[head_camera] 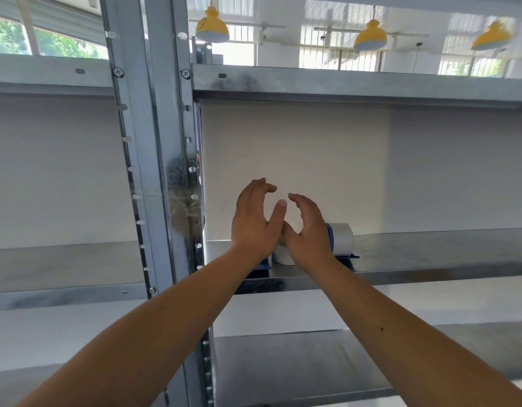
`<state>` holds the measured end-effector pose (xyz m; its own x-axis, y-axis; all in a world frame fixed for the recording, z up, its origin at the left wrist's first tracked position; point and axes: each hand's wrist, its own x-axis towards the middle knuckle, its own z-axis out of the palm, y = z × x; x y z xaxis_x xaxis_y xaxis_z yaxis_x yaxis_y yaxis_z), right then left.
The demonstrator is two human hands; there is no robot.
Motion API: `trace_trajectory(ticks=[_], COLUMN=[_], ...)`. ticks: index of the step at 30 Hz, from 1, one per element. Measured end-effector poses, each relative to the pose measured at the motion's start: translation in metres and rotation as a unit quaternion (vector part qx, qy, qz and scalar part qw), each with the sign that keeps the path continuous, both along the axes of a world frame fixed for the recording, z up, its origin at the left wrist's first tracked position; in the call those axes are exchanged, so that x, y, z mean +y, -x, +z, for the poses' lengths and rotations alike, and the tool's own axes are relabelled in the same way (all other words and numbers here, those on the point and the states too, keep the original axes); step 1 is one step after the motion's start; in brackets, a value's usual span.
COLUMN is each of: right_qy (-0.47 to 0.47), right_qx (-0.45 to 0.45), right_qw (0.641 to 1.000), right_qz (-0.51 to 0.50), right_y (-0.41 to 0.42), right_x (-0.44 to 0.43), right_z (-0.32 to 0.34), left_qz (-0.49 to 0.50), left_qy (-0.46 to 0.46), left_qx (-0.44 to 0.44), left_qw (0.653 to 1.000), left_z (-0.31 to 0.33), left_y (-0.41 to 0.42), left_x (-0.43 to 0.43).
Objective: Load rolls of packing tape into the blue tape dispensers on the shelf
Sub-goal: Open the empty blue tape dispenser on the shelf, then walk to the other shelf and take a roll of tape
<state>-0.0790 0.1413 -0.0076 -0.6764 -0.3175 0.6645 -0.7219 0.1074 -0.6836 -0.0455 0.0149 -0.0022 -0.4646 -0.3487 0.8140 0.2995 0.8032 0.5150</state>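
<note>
Both hands are raised in front of the middle metal shelf (415, 254). My left hand (255, 221) has its fingers curved and apart, holding nothing. My right hand (308, 227) is likewise cupped and empty, its thumb base touching the left thumb. Behind the right hand stands a blue tape dispenser (346, 255) with a white roll of tape (342, 237) in it. Between the wrists a second white roll (281, 257) shows, and a corner of another blue dispenser (264, 264) peeks out below the left wrist. The hands hide most of both.
A grey steel upright (166, 171) with holes stands left of the hands. Another shelf (342, 83) runs above, one more (312, 365) below. A white wall panel (298, 157) backs the shelf. Yellow lamps (212, 27) hang beyond the top shelf.
</note>
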Motion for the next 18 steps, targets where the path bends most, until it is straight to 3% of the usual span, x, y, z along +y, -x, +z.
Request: trace_trajectory(ticks=[5,11,18], right_qy=[0.002,-0.027,0.027], right_qx=[-0.007,0.019,0.015], right_qw=[0.999,0.984,0.965], right_qz=[-0.044,-0.174,-0.26], right_y=[-0.002,0.002,-0.016], right_x=[0.02,0.072,0.164], right_z=[0.002,0.002,-0.003], left_qz=[-0.073,-0.14,-0.296], left_qy=[-0.019,-0.034,-0.085], left_qx=[0.0,-0.03,-0.035], left_qw=[0.997,0.989,0.951], left_z=[-0.001,-0.001,-0.002], left_y=[0.008,0.028,0.038], left_x=[0.021,0.06,0.164])
